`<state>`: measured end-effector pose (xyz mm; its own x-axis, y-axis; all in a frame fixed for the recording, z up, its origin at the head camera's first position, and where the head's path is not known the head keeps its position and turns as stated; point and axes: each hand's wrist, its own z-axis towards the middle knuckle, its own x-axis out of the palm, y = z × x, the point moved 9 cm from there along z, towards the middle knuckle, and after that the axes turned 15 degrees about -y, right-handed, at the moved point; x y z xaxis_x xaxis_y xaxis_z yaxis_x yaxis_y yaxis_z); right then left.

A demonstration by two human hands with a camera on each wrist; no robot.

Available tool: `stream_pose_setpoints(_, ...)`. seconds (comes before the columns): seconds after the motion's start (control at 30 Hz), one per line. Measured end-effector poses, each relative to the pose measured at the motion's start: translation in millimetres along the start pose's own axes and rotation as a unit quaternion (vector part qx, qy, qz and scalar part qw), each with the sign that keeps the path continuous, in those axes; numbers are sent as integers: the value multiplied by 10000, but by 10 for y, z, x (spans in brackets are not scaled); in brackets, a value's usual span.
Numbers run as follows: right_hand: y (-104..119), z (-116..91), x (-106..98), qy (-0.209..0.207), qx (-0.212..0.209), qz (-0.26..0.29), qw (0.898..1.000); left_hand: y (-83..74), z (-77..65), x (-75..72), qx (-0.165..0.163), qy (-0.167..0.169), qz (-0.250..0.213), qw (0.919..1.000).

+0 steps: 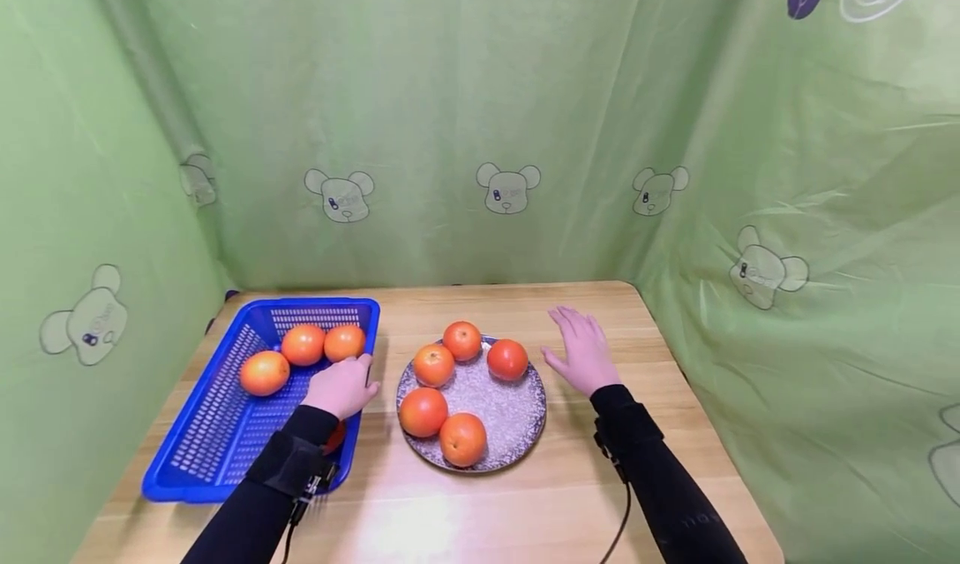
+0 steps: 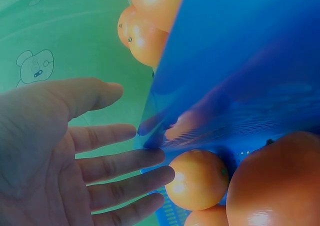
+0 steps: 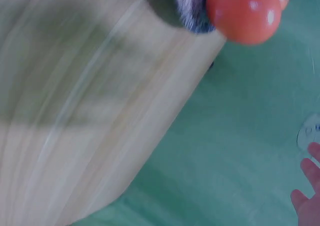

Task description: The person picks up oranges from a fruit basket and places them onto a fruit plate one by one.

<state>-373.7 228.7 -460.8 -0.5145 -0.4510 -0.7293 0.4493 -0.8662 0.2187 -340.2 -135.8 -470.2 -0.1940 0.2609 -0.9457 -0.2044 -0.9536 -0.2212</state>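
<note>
My left hand (image 1: 341, 387) is over the right rim of a blue plastic basket (image 1: 161, 491), its fingers extended in the left wrist view and nothing in its grasp. Three oranges (image 1: 265, 373) lie toward the basket's far end. A redder round fruit (image 1: 335, 437) is mostly hidden beneath my left wrist. Up close in the left wrist view, an orange (image 2: 197, 180) shows just beyond the fingertips. My right hand (image 1: 583, 351) hovers, fingers spread and holding nothing, to the right of a speckled grey plate (image 1: 510, 414). On that plate sit a red tomato (image 1: 507, 360) and several orange fruits (image 1: 433, 366).
A light wooden table (image 1: 585, 497) carries the basket on its left side and the plate in the middle. Green curtains (image 1: 420, 131) with printed bear faces enclose the back and both sides. A thin cable (image 1: 621, 526) hangs from the right wrist strap.
</note>
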Motion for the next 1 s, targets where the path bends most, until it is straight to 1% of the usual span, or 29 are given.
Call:
stream_pose_setpoints(0.1, -97, -114, -46, 43, 76, -104, 9999, 39, -47, -32, -41, 3, -2, 10000)
stream_pose_setpoints(0.2, -183, -252, 16, 260, 188, -102, 9994, 82, -91, -58, -64, -25, 5, 10000)
stream_pose_setpoints(0.27, -222, -351, 101, 512, 264, -47, 9983, 109, -125, -71, -99, -15, -1, 10000)
stream_pose_setpoints(0.33, -266, -455, 212, 859, 379, 65, 9956, 139, -155, -77, -128, 19, -4, 9999)
stream_pose_setpoints(0.47, -336, -622, 415, 1605, 618, 215, 9849, 201, -194, -111, -216, 69, -48, 9997)
stream_pose_setpoints(0.57, -350, -671, 493, 1927, 680, 259, 9786, 257, -202, -172, -214, 24, -77, 9997)
stream_pose_setpoints(0.7, -335, -683, 504, 2111, 730, 329, 9742, 386, -172, -302, -199, -39, -146, 9997)
stream_pose_setpoints(0.77, -345, -686, 485, 2142, 817, 371, 9727, 465, -127, -381, -181, -92, -123, 9997)
stream_pose_setpoints(0.83, -368, -697, 450, 2131, 899, 385, 9721, 543, -70, -421, -177, -65, -45, 9998)
stream_pose_setpoints(0.9, -407, -718, 401, 2103, 980, 413, 9718, 605, -19, -417, -165, 20, 71, 9998)
stream_pose_setpoints(0.93, -432, -736, 375, 2094, 992, 414, 9719, 618, -1, -383, -114, 124, 80, 9998)
stream_pose_setpoints(1.0, -493, -789, 316, 2099, 1094, 420, 9707, 612, 7, -259, 33, 496, 94, 9987)
